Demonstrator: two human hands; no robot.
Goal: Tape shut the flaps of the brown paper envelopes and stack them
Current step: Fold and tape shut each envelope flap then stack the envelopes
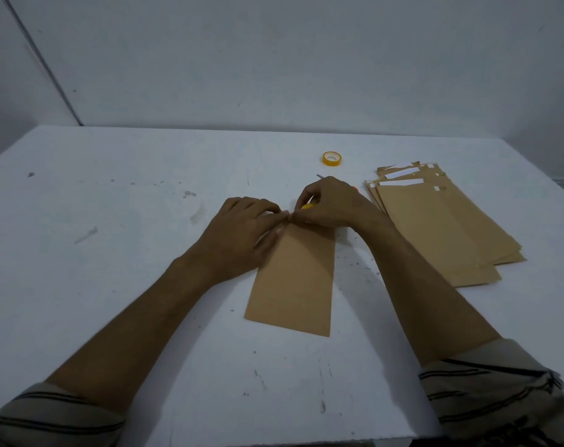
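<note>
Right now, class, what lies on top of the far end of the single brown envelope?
Both hands rest there: left hand and right hand, fingertips meeting. They cover the flap; something yellow peeks from the right hand.

We took the place for a bare, makeshift packing station rather than a home or a proper office: a plain white table (113, 221), scuffed and spotted with dark marks, stood against an unadorned grey-white wall (306, 59) with a corner seam at the far left. The only things laid out were working supplies, a loose stack of brown paper envelopes (441, 227) at the right, one envelope (293, 285) near the middle, and a yellow roll of tape (332, 158) toward the far edge. Dim, flat light fell over it all.
</note>
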